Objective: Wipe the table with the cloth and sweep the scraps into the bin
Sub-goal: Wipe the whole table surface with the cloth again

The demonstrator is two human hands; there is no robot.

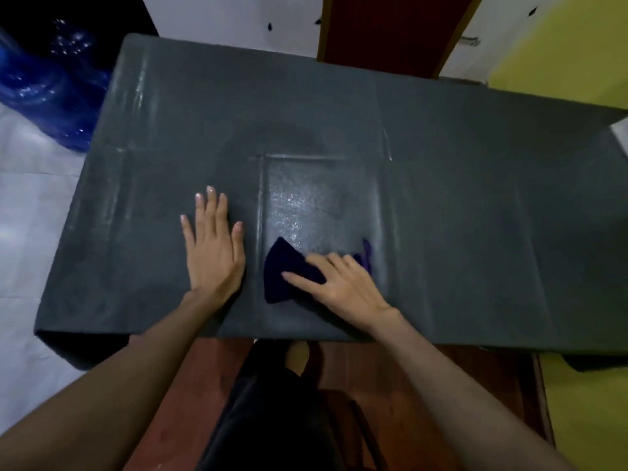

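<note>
A dark grey covered table (458,215) fills the middle of the head view. A dark blue cloth (289,266) lies bunched on it near the front edge, at the lower part of a shiny damp rectangle. My right hand (343,283) presses down on the cloth, fingers spread over its right half. My left hand (212,249) lies flat on the bare table just left of the cloth, fingers apart, holding nothing. I see no scraps and no bin.
Blue plastic water bottles (44,96) stand on the white floor at the left. A red-brown door (390,32) and a yellow wall (571,52) lie behind the table. My dark-clothed legs (272,402) show below the table's front edge.
</note>
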